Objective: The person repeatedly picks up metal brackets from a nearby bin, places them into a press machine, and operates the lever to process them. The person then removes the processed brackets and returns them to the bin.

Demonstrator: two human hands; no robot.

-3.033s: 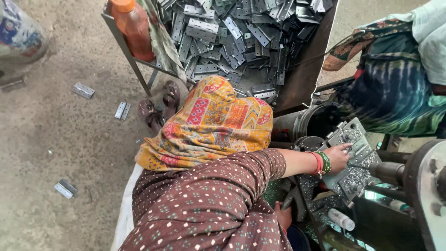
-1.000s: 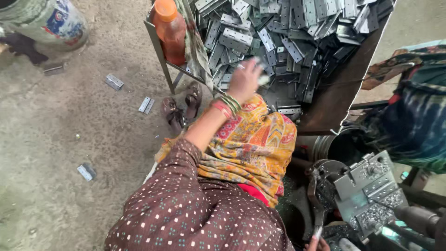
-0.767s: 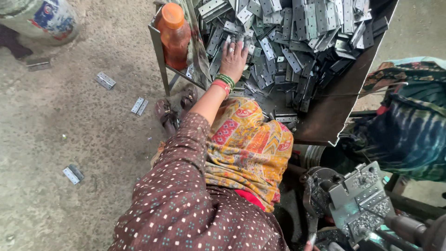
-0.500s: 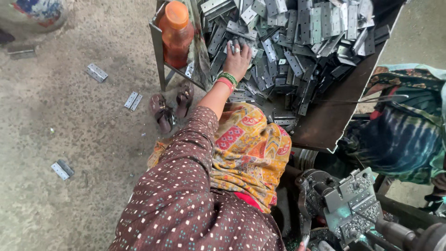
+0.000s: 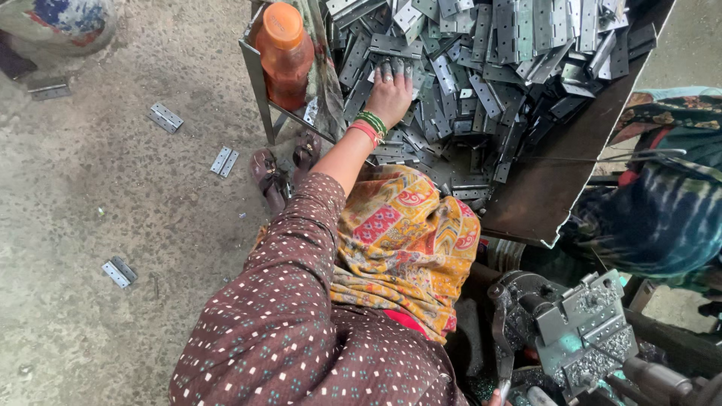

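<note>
Floor: bare concrete floor (image 5: pixel 113 173) on the left, with loose metal hinges (image 5: pixel 165 118) lying singly and in pairs, well apart from one another.
Bottle: an orange plastic bottle (image 5: pixel 283 53) stands upright at the left corner of the metal tray frame (image 5: pixel 256 79), just beside a hanging cloth.
Sandals: a pair of brown sandals (image 5: pixel 284 167) sits on the floor below the frame.
Left hand: not seen; cannot tell its state.
Right hand: the right hand (image 5: pixel 391 90), with green and red bangles (image 5: pixel 368 126) at the wrist, reaches up from a dotted brown sleeve (image 5: pixel 301 248) and lies palm down on the pile, fingers spread and slightly bent, pressing on hinges; whether any piece is gripped cannot be told.
Hinge pile: a heap of grey steel hinges (image 5: pixel 511 68) fills the dark counter (image 5: pixel 541 203), piled loosely at all angles around and under the hand.
Scarf: a yellow and red patterned scarf (image 5: pixel 406 240) lies below the pile.
Machine: a grey metal press fixture (image 5: pixel 579 331) sits at lower right.
Other person: a blue and green patterned garment (image 5: pixel 662 218) shows at the right edge.
</note>
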